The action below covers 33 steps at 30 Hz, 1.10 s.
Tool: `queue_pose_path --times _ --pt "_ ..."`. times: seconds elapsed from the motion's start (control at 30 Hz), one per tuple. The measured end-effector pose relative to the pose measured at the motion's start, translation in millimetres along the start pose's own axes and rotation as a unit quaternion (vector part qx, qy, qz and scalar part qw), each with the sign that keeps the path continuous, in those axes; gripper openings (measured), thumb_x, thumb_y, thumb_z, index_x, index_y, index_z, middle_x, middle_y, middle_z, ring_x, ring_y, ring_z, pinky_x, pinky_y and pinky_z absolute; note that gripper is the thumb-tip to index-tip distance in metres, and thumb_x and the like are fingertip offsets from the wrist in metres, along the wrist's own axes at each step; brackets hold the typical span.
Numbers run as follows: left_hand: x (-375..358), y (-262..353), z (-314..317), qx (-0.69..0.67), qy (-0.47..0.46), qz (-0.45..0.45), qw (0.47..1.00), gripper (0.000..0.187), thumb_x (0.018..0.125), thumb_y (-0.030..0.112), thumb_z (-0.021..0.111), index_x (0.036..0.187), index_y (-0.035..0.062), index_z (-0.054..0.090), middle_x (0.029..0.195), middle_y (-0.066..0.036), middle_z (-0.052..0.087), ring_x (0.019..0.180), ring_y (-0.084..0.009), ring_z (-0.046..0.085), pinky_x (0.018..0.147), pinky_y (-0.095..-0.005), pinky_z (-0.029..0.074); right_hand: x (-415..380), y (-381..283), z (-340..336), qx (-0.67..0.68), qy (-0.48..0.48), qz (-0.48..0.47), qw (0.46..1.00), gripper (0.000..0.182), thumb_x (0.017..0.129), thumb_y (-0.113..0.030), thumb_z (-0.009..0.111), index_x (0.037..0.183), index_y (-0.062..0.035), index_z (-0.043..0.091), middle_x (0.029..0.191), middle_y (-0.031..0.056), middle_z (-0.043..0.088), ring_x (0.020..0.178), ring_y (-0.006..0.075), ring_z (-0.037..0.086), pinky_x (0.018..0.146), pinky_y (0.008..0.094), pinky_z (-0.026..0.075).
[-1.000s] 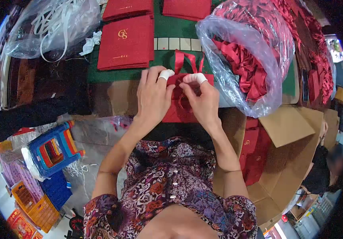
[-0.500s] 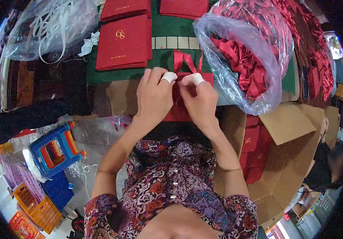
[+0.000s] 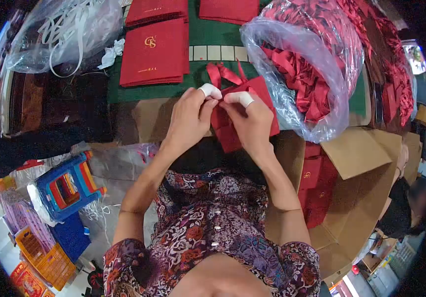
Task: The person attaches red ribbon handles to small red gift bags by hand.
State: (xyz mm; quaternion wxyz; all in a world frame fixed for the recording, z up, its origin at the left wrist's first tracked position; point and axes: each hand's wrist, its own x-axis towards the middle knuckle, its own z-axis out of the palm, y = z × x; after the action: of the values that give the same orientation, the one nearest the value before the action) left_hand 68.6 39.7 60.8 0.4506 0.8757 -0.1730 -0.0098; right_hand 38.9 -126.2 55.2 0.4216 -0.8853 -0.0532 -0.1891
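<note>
Red pouch (image 3: 225,127) sits at the near edge of the green work surface (image 3: 208,32), mid-scene, between both hands; it's plain red with straight edges, turned at an angle, front largely covered by fingers; shiny red ribbon (image 3: 214,75) loops off its far side.

Left hand (image 3: 188,116): thumb and index pinched together at the pouch's far left edge; right hand (image 3: 253,121): also pinching, curled over the pouch; can't tell whether the tips have fabric or ribbon between them; white wraps on both index fingers.

Readable stuff: front stack of red pouches (image 3: 151,57), far left of the hands, has a gold monogram, looks like GTS; gold line under it too small to read; pouches in the box (image 3: 314,188), right, carry a similar gold mark.

Around: clear plastic bag (image 3: 329,127) of red ribbons crowds the right side, just beside the pouch, contact unclear; more red stacks at the far edge; strip of pale squares (image 3: 213,53) beyond the ribbon; crumpled white tissue (image 3: 111,53) and a bag of white straps (image 3: 81,34) far left; open cardboard box (image 3: 356,208) near right; blue plastic stool (image 3: 67,185) and orange crate (image 3: 49,252) near left; another person (image 3: 399,208) at right.
</note>
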Motion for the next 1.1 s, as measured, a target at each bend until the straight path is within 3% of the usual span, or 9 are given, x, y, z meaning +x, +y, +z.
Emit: queue_pose_path --times 0.17,0.23,0.3,0.37,0.43,0.6,0.7,0.97,1.1 --pt "1.0 10.4 -3.0 -0.014 -0.040 -0.004 0.999 0.014 0.090 0.008 0.066 0.104 0.0052 0.065 0.088 -0.011 0.064 0.072 -0.0243 0.062 0.066 -0.0359 0.050 18.1 5.2 -22.4 0.083 -0.082 0.051 0.992 0.014 0.084 -0.007 0.077 0.096 -0.0024 0.072 0.092 0.0089 0.067 0.081 0.0187 0.066 0.071 0.0301 0.053" --pt "0.1 4.3 2.6 -0.011 -0.033 0.016 0.999 0.019 0.086 0.009 0.072 0.103 0.0065 0.065 0.087 -0.011 0.064 0.071 -0.0264 0.060 0.065 -0.0363 0.049 28.6 6.3 -30.2 0.068 -0.066 0.049 0.994 0.011 0.085 -0.009 0.075 0.094 -0.0031 0.073 0.090 0.0098 0.066 0.078 0.0226 0.065 0.071 0.0340 0.052" --pt "-0.8 2.7 7.4 0.091 0.021 0.148 0.985 0.024 0.081 0.010 0.076 0.102 0.0059 0.066 0.087 -0.012 0.065 0.075 -0.0298 0.059 0.067 -0.0379 0.049 38.0 11.2 -39.3 -0.069 -0.124 -0.061 0.988 0.012 0.086 -0.014 0.073 0.093 -0.0043 0.074 0.087 0.0111 0.064 0.073 0.0281 0.062 0.070 0.0396 0.050" --pt "-4.6 9.4 7.2 0.095 0.012 0.155 0.983 0.022 0.082 0.010 0.074 0.101 0.0036 0.065 0.090 -0.013 0.065 0.082 -0.0306 0.060 0.071 -0.0402 0.051 49.9 11.2 -47.1 -0.074 -0.158 -0.063 0.983 0.014 0.085 -0.017 0.073 0.089 -0.0042 0.074 0.082 0.0114 0.062 0.072 0.0324 0.059 0.069 0.0439 0.047" --pt "-7.7 14.1 7.8 0.097 0.000 0.162 0.982 0.021 0.083 0.009 0.072 0.100 0.0013 0.065 0.093 -0.013 0.066 0.090 -0.0313 0.061 0.075 -0.0426 0.053 64.2 11.4 -55.9 -0.039 -0.301 -0.061 0.951 0.014 0.084 -0.018 0.073 0.087 -0.0040 0.075 0.076 0.0111 0.061 0.070 0.0320 0.059 0.068 0.0419 0.048" --pt "-8.5 15.8 4.9 0.105 0.024 0.212 0.971 0.017 0.079 0.006 0.076 0.093 0.0002 0.069 0.090 -0.014 0.066 0.084 -0.0321 0.061 0.072 -0.0411 0.051 96.6 31.9 -50.8 0.118 -0.505 0.081 0.851 0.021 0.084 -0.018 0.078 0.094 0.0011 0.076 0.083 0.0057 0.075 0.078 0.0084 0.064 0.077 0.0277 0.051" --pt "-6.9 14.0 1.8 0.104 0.008 0.222 0.969 0.019 0.079 0.006 0.076 0.095 -0.0009 0.069 0.092 -0.014 0.066 0.084 -0.0324 0.061 0.073 -0.0412 0.052 94.8 49.2 -37.7 0.116 -0.509 0.101 0.847 0.031 0.079 -0.033 0.080 0.091 -0.0050 0.079 0.080 0.0075 0.075 0.071 0.0156 0.066 0.071 0.0314 0.051" --pt "0.1 15.9 -1.5 0.110 0.017 0.203 0.973 0.020 0.079 0.006 0.076 0.097 0.0018 0.070 0.092 -0.014 0.066 0.082 -0.0315 0.061 0.072 -0.0399 0.051 82.7 41.7 -28.4 0.146 -0.451 0.161 0.866 0.014 0.082 -0.013 0.075 0.086 0.0008 0.075 0.081 0.0020 0.073 0.076 0.0069 0.062 0.074 0.0251 0.050" --pt "-4.8 9.1 3.9 0.071 0.001 0.132 0.989 0.020 0.081 0.009 0.076 0.100 0.0070 0.070 0.090 -0.012 0.067 0.078 -0.0293 0.061 0.069 -0.0379 0.050 85.3 40.0 -22.2 0.253 -0.234 0.199 0.918 0.019 0.089 -0.018 0.071 0.090 0.0006 0.075 0.082 -0.0016 0.069 0.072 0.0053 0.057 0.067 0.0230 0.048"
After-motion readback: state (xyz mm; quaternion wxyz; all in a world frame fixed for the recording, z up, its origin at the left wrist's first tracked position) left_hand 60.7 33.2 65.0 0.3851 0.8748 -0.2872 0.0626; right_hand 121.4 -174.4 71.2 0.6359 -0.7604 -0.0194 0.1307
